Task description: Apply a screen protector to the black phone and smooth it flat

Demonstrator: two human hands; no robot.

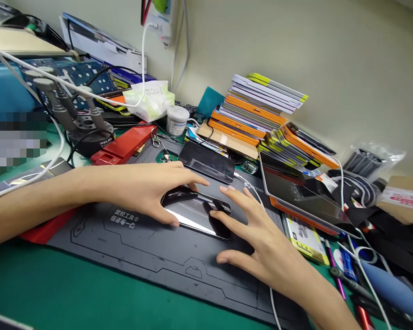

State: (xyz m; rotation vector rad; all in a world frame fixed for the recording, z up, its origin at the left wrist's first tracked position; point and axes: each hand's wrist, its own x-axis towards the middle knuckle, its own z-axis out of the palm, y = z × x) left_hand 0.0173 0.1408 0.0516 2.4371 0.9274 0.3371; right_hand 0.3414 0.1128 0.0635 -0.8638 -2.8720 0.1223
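A black smartphone (192, 211) lies screen up on the grey work mat (151, 250), with reflections on its glass. My left hand (151, 185) is around its left end, thumb along the near edge and fingers at the far edge. Spread wide, my right hand (261, 238) is over the phone's right end. Its index fingertip appears to touch the screen, while the thumb points left over the mat. Just behind lies a second dark phone (208, 160), with a white cable (242, 177) at its right end.
Stacked orange and yellow-edged boxes (251, 114) stand at the back, beside a white jar (177, 120). A tablet (303, 195) rests on things at the right, near several tools (347, 266). At left are a red tool (127, 142) and a round black holder (89, 133).
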